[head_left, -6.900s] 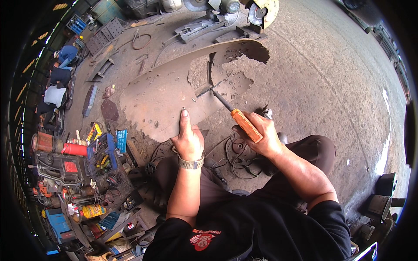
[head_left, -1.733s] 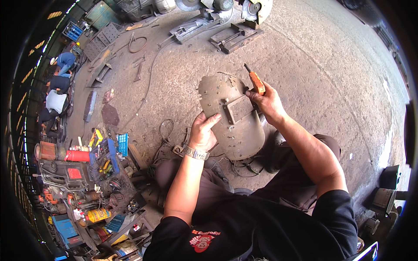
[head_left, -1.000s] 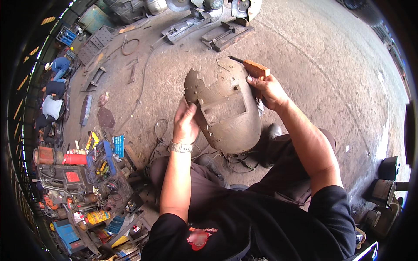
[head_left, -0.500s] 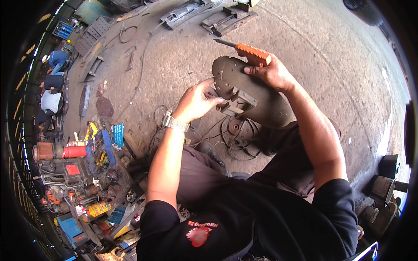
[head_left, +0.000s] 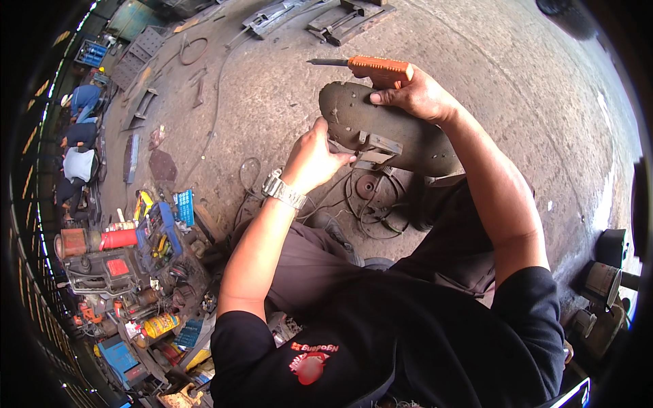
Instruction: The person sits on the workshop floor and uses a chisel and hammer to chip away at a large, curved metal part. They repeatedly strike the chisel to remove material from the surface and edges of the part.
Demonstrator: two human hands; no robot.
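Note:
A curved, grey-brown metal piece (head_left: pixel 408 132) with small raised spots lies tilted above my knees, its rounded end to the left. A small metal bracket (head_left: pixel 381 146) stands on its near side. My right hand (head_left: pixel 425 96) is closed round a tool with a ridged orange handle (head_left: pixel 381 68) and a dark pointed shaft (head_left: pixel 328 62), which points left. Its thumb presses on the top of the curved piece. My left hand (head_left: pixel 313 156), with a metal watch (head_left: pixel 283 190) at the wrist, pinches a small metal part beside the bracket. The fingers partly hide that part.
A pulley-like disc (head_left: pixel 368 185) and cables lie on the concrete floor below the workpiece. Crowded tools, a red cylinder (head_left: pixel 119 239) and a yellow bottle (head_left: pixel 161 325) stand at the left. Metal frames (head_left: pixel 350 24) lie at the far side. Other people (head_left: pixel 80 163) crouch at far left.
The orange-handled tool and the curved piece have moved slightly left and away with my right hand. My left hand has turned a little and stays at the bracket's side.

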